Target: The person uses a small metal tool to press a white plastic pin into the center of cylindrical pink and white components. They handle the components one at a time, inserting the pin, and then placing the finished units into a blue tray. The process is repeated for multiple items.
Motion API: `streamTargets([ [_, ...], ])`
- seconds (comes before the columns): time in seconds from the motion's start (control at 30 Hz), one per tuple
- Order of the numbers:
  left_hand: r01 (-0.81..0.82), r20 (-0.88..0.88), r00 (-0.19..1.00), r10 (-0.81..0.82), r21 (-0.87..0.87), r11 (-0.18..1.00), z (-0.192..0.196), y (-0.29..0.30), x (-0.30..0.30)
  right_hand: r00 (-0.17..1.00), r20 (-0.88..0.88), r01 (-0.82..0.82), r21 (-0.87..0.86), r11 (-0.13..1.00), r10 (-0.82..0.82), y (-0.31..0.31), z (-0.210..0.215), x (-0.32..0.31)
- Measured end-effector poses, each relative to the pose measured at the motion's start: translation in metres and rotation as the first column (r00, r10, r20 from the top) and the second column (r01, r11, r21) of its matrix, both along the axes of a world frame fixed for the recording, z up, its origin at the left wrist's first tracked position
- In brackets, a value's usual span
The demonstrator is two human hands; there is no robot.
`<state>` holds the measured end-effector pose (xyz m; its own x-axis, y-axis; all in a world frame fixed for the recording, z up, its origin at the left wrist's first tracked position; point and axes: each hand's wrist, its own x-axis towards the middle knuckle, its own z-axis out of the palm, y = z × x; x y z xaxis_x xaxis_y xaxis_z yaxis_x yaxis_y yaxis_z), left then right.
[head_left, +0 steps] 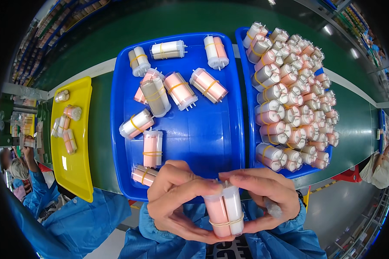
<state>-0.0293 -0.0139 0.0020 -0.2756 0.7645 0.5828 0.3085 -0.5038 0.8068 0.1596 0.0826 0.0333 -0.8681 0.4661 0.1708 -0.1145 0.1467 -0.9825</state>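
Close to my body, both hands hold one bundle of capped clear cylinders (222,211), pink on the left and white on the right, with a rubber band around the lower part. My left hand (173,203) grips its left side, thumb near the top and fingers beneath. On the other side, my right hand (268,190) has its thumb at the top end pieces and fingers against the right side. A small clear plastic piece (274,210) shows among the right fingers; I cannot tell its kind. The bundle stands nearly upright, tilted slightly.
Ahead lies a blue tray (194,159) with several loose bundles. At its right, another blue tray (242,64) carries a tall stack of bundles. A yellow tray (80,172) with several bundles sits left on the green table (101,129). A co-worker's blue sleeve (86,216) is at lower left.
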Motion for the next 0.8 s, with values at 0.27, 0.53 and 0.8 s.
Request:
streamTargets([
  [0.27, -0.109, -0.167, 0.980, 0.107, -0.001, 0.994, 0.001, 0.003, 0.005, 0.998, 0.052, -0.013, -0.377, 0.926, 0.036, -0.015, 0.003, -0.004],
  [0.53, 0.035, 0.115, 0.993, -0.028, -0.063, 0.997, 0.001, 0.006, 0.004, 0.999, 0.053, 0.036, -0.626, 0.779, -0.003, -0.022, -0.005, -0.018],
  [0.8, 0.203, 0.186, 0.972, -0.143, -0.361, 0.910, -0.002, 0.003, -0.008, 0.985, -0.137, -0.151, -0.978, 0.142, 0.101, -0.015, -0.011, -0.015],
])
